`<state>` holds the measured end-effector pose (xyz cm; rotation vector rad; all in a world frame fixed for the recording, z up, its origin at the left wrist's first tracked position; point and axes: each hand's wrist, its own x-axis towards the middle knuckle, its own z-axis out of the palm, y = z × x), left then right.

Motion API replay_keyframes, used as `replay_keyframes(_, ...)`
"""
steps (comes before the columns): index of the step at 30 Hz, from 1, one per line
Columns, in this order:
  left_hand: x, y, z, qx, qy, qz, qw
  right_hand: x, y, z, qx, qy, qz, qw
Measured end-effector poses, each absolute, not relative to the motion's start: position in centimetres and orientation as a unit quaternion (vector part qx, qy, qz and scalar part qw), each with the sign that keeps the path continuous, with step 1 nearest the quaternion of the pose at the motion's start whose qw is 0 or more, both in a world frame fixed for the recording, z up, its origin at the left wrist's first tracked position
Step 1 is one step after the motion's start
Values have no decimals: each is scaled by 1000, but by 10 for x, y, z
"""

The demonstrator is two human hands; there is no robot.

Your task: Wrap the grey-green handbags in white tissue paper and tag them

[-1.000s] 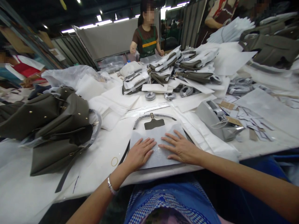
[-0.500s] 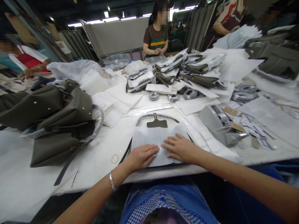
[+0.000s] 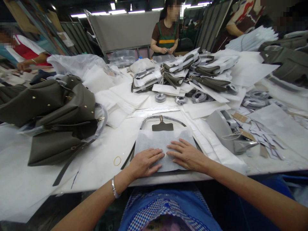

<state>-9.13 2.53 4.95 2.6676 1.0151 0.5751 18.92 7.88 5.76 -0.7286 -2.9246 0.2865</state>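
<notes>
A white sheet of thin paper [image 3: 154, 139] lies over a dark handbag in front of me. Beyond the paper's far edge show the bag's dark tab [image 3: 162, 127] with a small metal fitting and its wrapped handle [image 3: 147, 118], arched flat on the table. My left hand [image 3: 146, 162] rests flat on the left part of the paper, fingers stretched out. Opposite it, my right hand [image 3: 187, 154] lies with spread fingers on the right part. The two sets of fingertips nearly meet. Most of the bag's body is hidden beneath the paper.
Olive-grey handbags [image 3: 60, 112] are heaped at the left. A tape dispenser [image 3: 222, 131] stands at the right near scattered tags [image 3: 267, 134]. Wrapped bag pieces [image 3: 178, 70] and coiled straps [image 3: 160, 97] lie farther back. A rubber band [image 3: 117, 161] is left of the bag. Co-workers stand beyond.
My view has shifted slightly. Both hands stay flat on the paper, with the right hand's fingers hardly moved. The bag and paper keep their place.
</notes>
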Motion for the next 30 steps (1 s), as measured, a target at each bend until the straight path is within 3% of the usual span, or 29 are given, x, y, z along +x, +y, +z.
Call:
replay_keyframes(19,-93,25,48,915,333,207,96,190,76,56,-212,-970,78,84)
replay_keyframes(30,-91,26,56,923,354,120,91,190,71,56,-243,-965,81,62)
